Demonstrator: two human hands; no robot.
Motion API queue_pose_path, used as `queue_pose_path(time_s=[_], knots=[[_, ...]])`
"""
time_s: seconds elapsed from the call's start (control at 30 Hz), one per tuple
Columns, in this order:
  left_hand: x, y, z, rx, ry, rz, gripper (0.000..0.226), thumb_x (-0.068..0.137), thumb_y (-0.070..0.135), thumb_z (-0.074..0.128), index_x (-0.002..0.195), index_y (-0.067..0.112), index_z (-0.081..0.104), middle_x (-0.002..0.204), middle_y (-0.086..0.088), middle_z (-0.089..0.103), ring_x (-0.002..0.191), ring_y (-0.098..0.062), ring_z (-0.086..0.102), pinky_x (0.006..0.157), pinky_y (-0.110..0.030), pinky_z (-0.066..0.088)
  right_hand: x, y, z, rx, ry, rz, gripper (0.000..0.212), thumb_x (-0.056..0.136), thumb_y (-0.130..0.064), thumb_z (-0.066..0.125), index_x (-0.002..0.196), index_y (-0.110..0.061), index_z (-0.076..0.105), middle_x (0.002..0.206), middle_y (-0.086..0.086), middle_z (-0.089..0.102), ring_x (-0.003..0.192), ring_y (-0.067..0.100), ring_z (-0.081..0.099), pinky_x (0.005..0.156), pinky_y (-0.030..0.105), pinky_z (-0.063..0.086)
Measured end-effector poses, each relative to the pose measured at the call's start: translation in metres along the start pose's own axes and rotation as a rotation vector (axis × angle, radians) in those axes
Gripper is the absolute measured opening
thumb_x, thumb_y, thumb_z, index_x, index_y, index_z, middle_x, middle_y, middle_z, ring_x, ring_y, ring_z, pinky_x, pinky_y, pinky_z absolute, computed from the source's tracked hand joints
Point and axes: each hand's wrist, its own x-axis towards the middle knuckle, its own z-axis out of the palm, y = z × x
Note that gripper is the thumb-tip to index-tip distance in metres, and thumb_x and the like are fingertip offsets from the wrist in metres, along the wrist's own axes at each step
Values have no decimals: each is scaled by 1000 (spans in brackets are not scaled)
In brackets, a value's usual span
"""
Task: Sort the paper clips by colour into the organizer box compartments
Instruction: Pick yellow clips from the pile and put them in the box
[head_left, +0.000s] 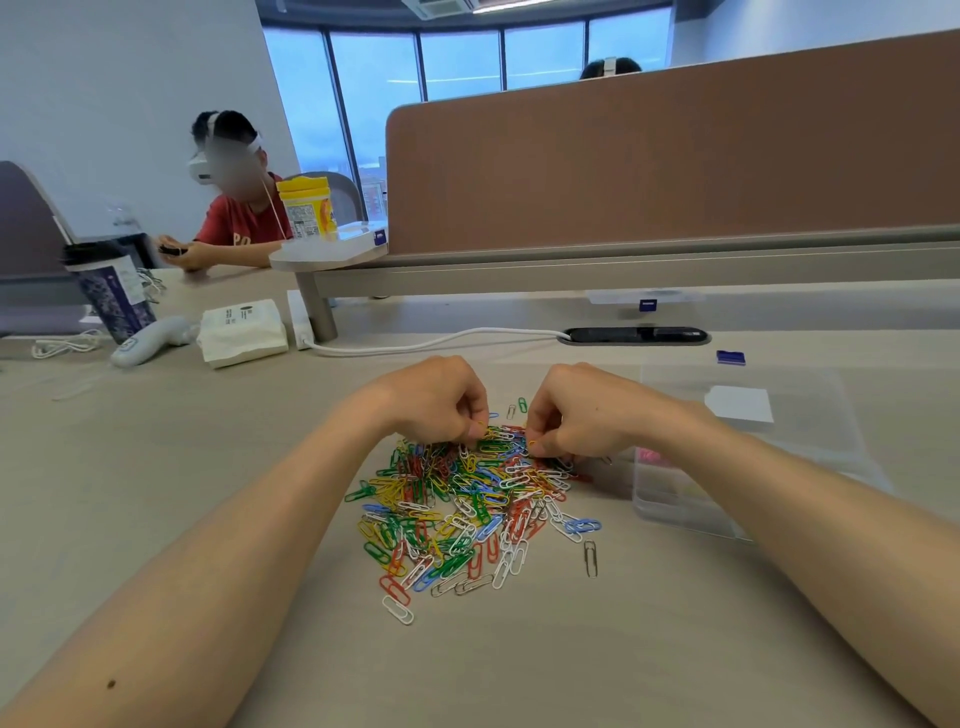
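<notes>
A heap of paper clips (467, 509) in red, green, yellow, blue, white and silver lies on the beige desk in front of me. My left hand (441, 400) hovers over the heap's far edge, fingers curled, pinching a yellow clip (480, 430). My right hand (571, 415) is just beside it, fingertips pinching another yellow clip (534, 444). The clear plastic organizer box (675, 499) sits to the right of the heap, partly hidden by my right forearm; some pink shows in one compartment (649, 457). Its open lid (753, 410) lies flat behind it.
A white cable (415, 345) runs across the desk behind my hands to a black cable slot (636, 335). At far left are a tissue pack (241, 332), a dark cup (111, 291) and a white controller (150, 340). A brown partition (675, 156) stands behind. Another person sits at left.
</notes>
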Motion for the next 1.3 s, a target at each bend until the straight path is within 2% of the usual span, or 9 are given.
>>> queue_pose_path(time_s=[0.2,0.3,0.43,0.67,0.8,0.87,1.0,1.13,1.3], knots=[[-4,6,-2,-204,20,30,14,90,0,59,88,10,68,74,3,75,69,-7,70,66,-23,57,-10,5,-17,62,27,20,4,85,-18,74,88,-18,77,73,-3,73,53,3,61,61,23,54],[-5,15,-4,-273,38,90,8,88,5,66,90,12,70,75,1,75,73,-13,71,74,-31,57,-26,17,-33,108,37,63,5,84,-15,75,85,-20,76,70,-5,73,60,9,68,64,23,56],[2,43,1,-321,88,173,7,85,7,70,85,14,72,72,0,74,68,-9,68,70,-27,56,-57,40,-54,154,50,145,10,81,-7,76,78,-17,74,65,-3,72,58,9,69,63,22,57],[34,105,26,-191,73,297,9,83,9,70,82,17,73,74,0,73,62,-9,63,65,-26,54,-81,57,-57,125,-58,282,7,75,-7,79,77,-13,76,61,-3,71,63,14,72,68,25,60],[41,116,34,-110,87,349,11,79,16,77,91,16,77,68,9,67,55,2,55,57,-13,43,-81,53,-55,142,-95,275,15,76,-3,78,75,-17,75,62,-5,71,61,11,71,63,22,58],[41,115,33,-131,70,360,17,77,14,79,94,16,78,73,9,70,62,2,61,63,-14,48,-82,52,-58,129,-85,272,14,78,-4,77,78,-18,75,61,-8,70,58,6,69,60,19,56],[36,100,23,-263,88,329,20,79,12,79,97,19,75,85,4,75,79,-5,69,75,-21,56,-80,55,-61,136,-21,260,7,80,-8,77,84,-14,76,70,-1,74,63,11,72,62,21,58],[22,63,11,-242,169,247,9,81,19,78,84,26,74,80,12,71,71,3,63,65,-13,51,-73,52,-57,130,11,223,3,83,-12,74,84,-14,76,73,1,75,65,13,73,69,27,61],[1,0,3,-68,99,70,8,80,23,79,77,28,74,76,15,70,67,6,60,65,-15,44,-50,25,-43,110,22,117,4,84,-13,74,81,-15,76,67,-3,73,50,5,64,54,19,52]])
